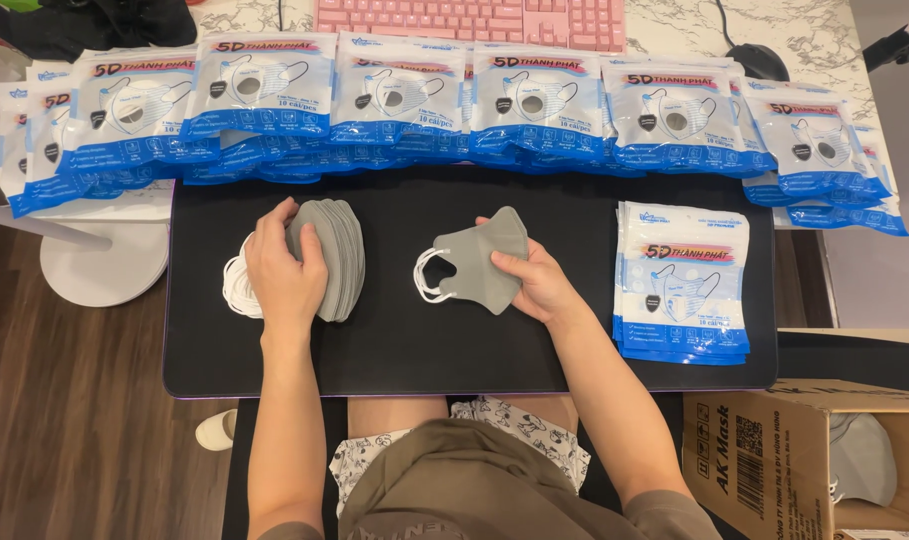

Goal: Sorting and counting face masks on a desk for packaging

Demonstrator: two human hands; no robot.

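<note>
On the black rectangular desk mat (454,350), the left hand (284,265) lies palm-down on a fanned stack of grey folded fabric face masks (336,258) near the mat's left edge, fingers curled over the top of the stack and pressing on it. The white elastic ear loops (236,290) of that stack spill out to the left of the hand. The right hand (536,285) sits near the middle of the mat, fingers closed on a small bunch of grey folded masks (479,262), thumb on top and the other fingers underneath; its white loops point left, towards the stack, with a bare strip of mat between the two lots.

Close to the mat's right edge lies a neat pile of blue-and-white printed plastic mask packets (682,285), well apart from the right hand. Along the mat's far edge runs a long overlapping row of the same blue-and-white packets (454,105), reaching from the left corner to beyond the right corner. Beyond that row, a pink keyboard (469,20) rests on the white marbled tabletop (824,40). An open brown cardboard box (804,460) stands below the mat's near right corner.
</note>
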